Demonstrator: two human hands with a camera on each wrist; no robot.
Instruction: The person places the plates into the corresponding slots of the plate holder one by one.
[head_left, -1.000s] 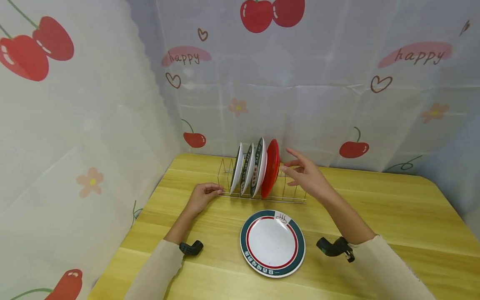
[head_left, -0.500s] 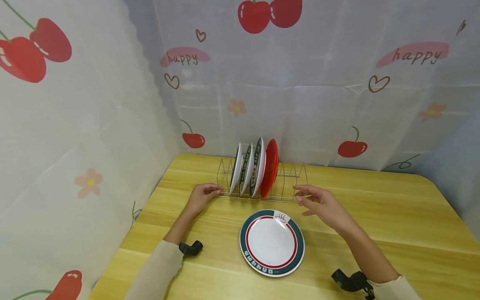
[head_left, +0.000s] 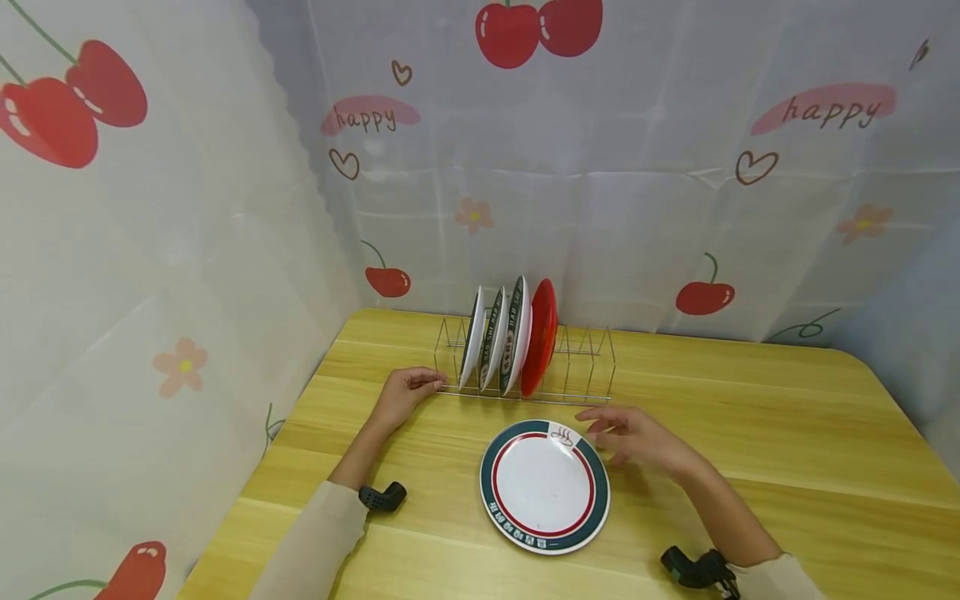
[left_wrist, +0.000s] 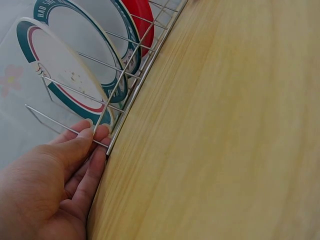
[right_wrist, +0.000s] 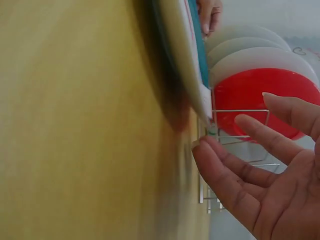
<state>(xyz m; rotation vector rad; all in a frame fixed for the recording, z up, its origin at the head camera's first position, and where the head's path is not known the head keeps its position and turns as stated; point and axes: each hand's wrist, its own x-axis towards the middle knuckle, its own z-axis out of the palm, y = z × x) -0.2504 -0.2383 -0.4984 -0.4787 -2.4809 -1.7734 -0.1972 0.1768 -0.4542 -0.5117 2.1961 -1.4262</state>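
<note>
My left hand (head_left: 402, 395) pinches the front left corner of a wire dish rack (head_left: 566, 401), thumb and fingertips on the wire in the left wrist view. In the rack's left half stand several green-rimmed white plates (head_left: 516, 333), with a red plate (head_left: 542, 333) to their right. Another white plate (head_left: 543, 487), with a green rim and red ring, lies flat on the table in front of the rack. Beside its upper right rim is my right hand (head_left: 641, 437), fingers loosely spread and holding nothing. Its fingertips come right up to the plate's rim (right_wrist: 201, 95).
The wooden table (head_left: 750, 417) reaches back to a cherry-print curtain (head_left: 637, 208), which also hangs along the left side. The rack's right slots hold no plates. Black wrist cameras (head_left: 382, 497) sit at both sleeves.
My right hand has moved from beside the red plate down towards me, past the rack's right end, to the flat plate's rim. My left hand stays on the rack.
</note>
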